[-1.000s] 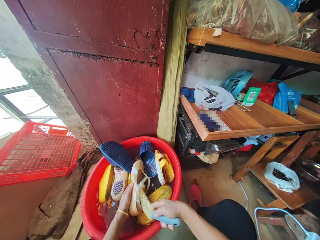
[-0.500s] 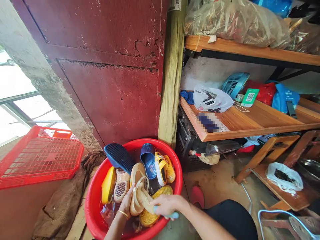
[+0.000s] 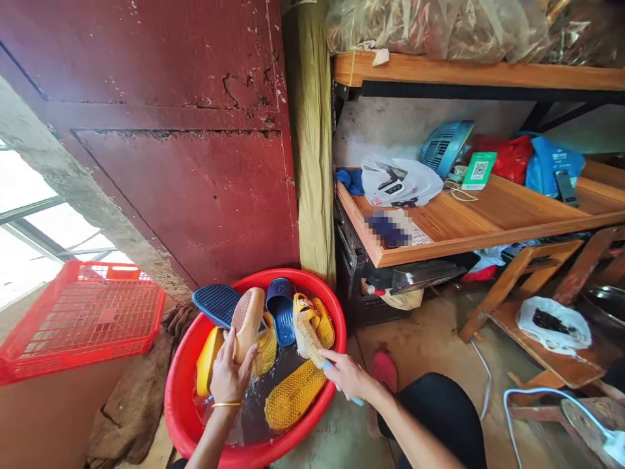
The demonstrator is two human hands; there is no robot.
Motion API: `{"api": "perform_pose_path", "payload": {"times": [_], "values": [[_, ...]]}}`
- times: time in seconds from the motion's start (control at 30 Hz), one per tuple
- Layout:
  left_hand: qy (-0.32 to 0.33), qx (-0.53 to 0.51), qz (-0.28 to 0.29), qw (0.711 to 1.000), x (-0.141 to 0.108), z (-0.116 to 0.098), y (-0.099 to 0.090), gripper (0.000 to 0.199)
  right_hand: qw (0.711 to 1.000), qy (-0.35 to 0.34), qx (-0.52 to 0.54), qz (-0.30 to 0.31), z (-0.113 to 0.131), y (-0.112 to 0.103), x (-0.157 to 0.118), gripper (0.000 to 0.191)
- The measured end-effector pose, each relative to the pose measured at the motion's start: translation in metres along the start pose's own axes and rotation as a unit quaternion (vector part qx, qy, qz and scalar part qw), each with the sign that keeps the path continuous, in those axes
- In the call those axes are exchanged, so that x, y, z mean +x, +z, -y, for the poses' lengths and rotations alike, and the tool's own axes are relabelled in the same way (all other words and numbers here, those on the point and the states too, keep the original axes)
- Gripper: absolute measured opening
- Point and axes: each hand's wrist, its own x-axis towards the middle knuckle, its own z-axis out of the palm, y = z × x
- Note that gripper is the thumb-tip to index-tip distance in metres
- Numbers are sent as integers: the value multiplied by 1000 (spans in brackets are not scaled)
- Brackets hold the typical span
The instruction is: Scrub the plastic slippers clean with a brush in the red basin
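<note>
A red basin (image 3: pixel 172 417) holds dark water and several slippers. My left hand (image 3: pixel 230 374) grips a beige sandal (image 3: pixel 250 316), raised with its sole showing. Closed round the blue handle of a pale-bristled brush (image 3: pixel 308 335) is my right hand (image 3: pixel 346 374), at the basin's right side. The bristle end is apart from the beige sandal, over the yellow and white slipper. Blue slippers (image 3: pixel 282 316) rest at the back, one dark blue sole (image 3: pixel 215 305) leaning over the rim. A yellow slipper (image 3: pixel 295 396) lies sole up near the front, and another yellow one (image 3: pixel 208 358) is at the left.
A red plastic crate (image 3: pixel 88 319) stands at the left beside brown sacking (image 3: pixel 124 410). Behind the basin is a dark red door (image 3: pixel 195 195). To the right are a wooden shelf (image 3: pixel 469 228) with bags and a fan, a wooden chair (image 3: pixel 537 339) and a pink slipper (image 3: pixel 385 370) on the floor.
The beige sandal has been lifted up and left and turned sole outward in my left hand. My right hand has moved the brush up, away from the sandal. The view has shifted right.
</note>
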Motion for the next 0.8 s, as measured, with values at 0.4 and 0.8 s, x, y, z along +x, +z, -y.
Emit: {"api": "perform_pose_path", "payload": {"times": [0.4, 0.8], "values": [[-74, 84, -5, 994, 100, -34, 41, 40, 986, -23, 163, -21, -48, 17, 24, 72], [130, 371, 411, 822, -53, 33, 46, 89, 973, -29, 225, -35, -49, 19, 27, 84]]}}
